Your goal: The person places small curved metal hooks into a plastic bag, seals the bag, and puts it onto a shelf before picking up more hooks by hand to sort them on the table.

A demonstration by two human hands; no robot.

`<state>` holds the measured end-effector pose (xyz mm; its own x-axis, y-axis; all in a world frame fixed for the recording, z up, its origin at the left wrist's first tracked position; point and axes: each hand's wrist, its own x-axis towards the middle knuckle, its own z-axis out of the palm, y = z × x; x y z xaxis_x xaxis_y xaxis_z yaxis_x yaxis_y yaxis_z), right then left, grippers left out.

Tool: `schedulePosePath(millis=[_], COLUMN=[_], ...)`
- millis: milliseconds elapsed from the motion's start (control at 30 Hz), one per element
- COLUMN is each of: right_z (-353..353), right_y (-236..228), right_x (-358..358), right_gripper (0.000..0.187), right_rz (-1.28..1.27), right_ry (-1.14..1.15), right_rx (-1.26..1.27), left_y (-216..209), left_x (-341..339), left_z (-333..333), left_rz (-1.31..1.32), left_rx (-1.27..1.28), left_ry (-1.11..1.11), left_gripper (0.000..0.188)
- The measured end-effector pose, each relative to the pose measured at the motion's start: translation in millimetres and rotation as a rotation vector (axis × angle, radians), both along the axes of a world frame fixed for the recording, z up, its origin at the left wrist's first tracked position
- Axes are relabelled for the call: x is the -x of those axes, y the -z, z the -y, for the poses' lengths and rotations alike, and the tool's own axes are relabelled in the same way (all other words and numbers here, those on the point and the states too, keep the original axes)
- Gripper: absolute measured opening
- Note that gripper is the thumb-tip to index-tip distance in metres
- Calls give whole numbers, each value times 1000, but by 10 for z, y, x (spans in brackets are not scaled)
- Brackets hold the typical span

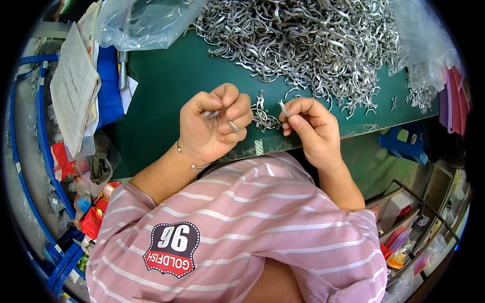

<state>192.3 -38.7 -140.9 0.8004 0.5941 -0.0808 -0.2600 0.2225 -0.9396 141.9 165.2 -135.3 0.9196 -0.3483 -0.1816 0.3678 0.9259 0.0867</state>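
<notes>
striped pink shirt (303,237) | dark badge (172,250) (part red) | silver ring (233,126) | thin beaded bracelet (179,148)

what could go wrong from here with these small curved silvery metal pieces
The slim, curved silvery metal piece pinched in the bare right hand might slip out. The small cluster of curved silvery metal pieces near the front edge of the flat green table could get knocked off. The large heap of loose, curved silvery metal pieces might spill into that cluster.
</notes>
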Motion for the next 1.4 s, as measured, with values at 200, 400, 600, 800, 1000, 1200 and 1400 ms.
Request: schedulePosePath(millis=[200,400,600,800,1000,1200,1400], right_z=[-63,-153,-263,-258,-148,-124,-175], right_y=[-16,-52,38,113,48,-15,73], right_x=[-32,-16,-275,-326,-264,-203,-62], right_gripper=[8,20,32,13,10,18,27], right_rz=[621,951,1180,1226,1110,946,715], right_ry=[104,202,80,45,134,230,257], right_rx=[271,347,565,712,629,355,93], left_y=[-117,-53,-29,10,44,-55,-49], left_x=[6,44,-4,22,14,-24,17], left_z=[124,225,120,-50,-61,39,132], left_rz=[-120,-39,-152,-41,-90,-167,-181], left_rx=[-607,-959,-676,-260,-146,-575,-668], left_ry=[108,-81,-189,-37,-70,64,173], left_gripper=[12,10,10,20,16,14,25])
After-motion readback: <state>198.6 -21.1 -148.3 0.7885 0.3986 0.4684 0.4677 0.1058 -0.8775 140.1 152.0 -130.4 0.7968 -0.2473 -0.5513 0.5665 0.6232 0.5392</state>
